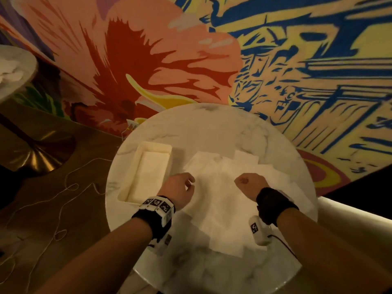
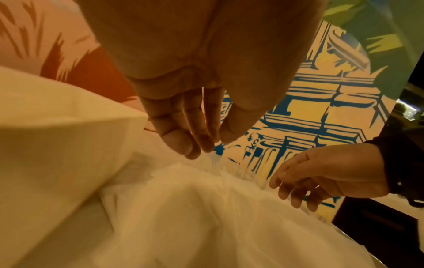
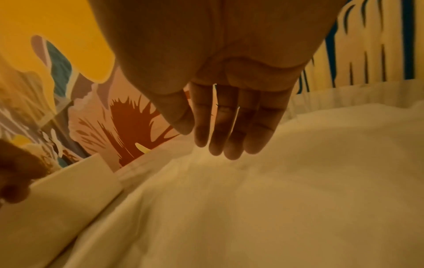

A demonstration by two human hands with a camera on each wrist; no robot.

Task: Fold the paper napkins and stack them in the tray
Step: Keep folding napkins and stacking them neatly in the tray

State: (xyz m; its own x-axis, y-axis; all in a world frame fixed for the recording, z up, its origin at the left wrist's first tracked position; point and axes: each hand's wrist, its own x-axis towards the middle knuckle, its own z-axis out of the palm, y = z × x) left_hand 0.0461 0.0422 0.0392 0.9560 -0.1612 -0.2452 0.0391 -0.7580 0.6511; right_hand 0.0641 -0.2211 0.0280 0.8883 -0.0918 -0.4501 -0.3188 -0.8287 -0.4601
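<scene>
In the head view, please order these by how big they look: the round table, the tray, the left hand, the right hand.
1. Table, clearly largest.
2. Tray.
3. Left hand and right hand: they look about alike, so I do not rank them. Both are nearer the camera than the tray.

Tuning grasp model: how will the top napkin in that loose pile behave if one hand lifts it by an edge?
Likely floppy: the napkins lie rumpled in the left wrist view, so an edge lift should drape. Probably very light and thin, so sheets may cling or slide together off the overlapping pile. Pushing would probably bunch it on the table.
</scene>
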